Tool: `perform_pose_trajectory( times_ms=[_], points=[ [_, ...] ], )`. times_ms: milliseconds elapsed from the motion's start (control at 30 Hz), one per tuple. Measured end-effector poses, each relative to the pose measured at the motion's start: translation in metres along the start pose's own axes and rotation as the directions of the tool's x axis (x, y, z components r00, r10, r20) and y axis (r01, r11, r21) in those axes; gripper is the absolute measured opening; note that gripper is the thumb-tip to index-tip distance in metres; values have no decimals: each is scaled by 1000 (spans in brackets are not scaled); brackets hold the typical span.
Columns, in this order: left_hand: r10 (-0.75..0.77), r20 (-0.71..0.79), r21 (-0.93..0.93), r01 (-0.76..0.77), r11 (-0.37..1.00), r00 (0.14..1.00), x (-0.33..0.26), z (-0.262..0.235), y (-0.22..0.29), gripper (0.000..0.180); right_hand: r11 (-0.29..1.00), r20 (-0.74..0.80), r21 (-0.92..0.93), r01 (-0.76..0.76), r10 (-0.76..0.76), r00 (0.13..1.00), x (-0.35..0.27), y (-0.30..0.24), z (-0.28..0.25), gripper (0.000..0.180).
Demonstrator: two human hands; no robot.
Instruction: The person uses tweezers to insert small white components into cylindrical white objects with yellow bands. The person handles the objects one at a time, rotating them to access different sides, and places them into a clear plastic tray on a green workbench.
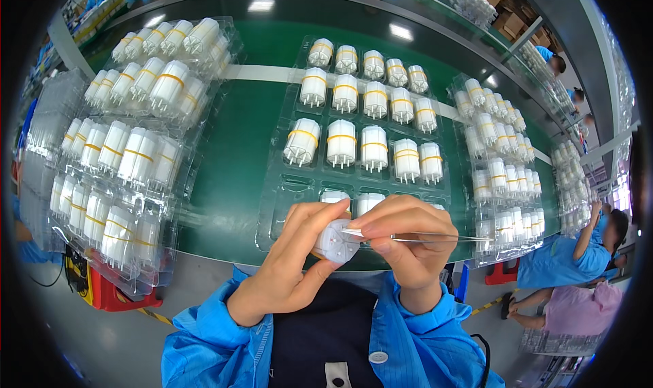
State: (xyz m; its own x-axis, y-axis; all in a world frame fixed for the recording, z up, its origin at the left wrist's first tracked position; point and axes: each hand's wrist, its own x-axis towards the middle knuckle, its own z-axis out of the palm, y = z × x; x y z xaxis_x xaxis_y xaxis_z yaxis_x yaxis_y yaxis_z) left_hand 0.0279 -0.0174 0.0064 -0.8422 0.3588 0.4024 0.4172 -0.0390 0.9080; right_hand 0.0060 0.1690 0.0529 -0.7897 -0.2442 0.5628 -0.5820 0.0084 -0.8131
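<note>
White unit (338, 244) was gripped in the left hand (294, 260), round end face turned toward the right hand. Thin metal tool (469, 238) was pinched in the right hand (413, 246), its near end held at that face; contact couldn't be confirmed. Clear tray (294, 187) was set just beyond both hands on green table (221, 190), loaded with yellow-banded white units (374, 148). More loaded trays were stacked well left of the left hand.

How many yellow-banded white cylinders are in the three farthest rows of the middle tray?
15 cylinders: five each in the farthest row, second row and third row. The nearest row, partly behind left hand and right hand, is uncounted.
</note>
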Motion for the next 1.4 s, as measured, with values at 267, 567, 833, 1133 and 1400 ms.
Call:
perform_pose_trajectory(
  times_ms=[267,567,833,1133,1400],
  points=[
    [39,-30,93,-36,995,999,1,1,2,67,995,16,-101,-23,25,1000,1,-5,1,12],
    [176,-49,48,-174,984,983,7,0,6,58,885,-245,458,86,32,969,2,-1,-3,17],
    [151,-127,-68,-160,985,980,10,4,1,55,918,-306,396,34,96,947,-11,6,1,20],
    [3,-235,210,47,977,972,19,-19,28,57,968,-388,144,206,-136,911,-9,6,-32,25],
    [225,-236,750,30,661,945,101,-43,34,39,995,-722,-31,93,-87,686,-37,32,-108,21]
  ],
)
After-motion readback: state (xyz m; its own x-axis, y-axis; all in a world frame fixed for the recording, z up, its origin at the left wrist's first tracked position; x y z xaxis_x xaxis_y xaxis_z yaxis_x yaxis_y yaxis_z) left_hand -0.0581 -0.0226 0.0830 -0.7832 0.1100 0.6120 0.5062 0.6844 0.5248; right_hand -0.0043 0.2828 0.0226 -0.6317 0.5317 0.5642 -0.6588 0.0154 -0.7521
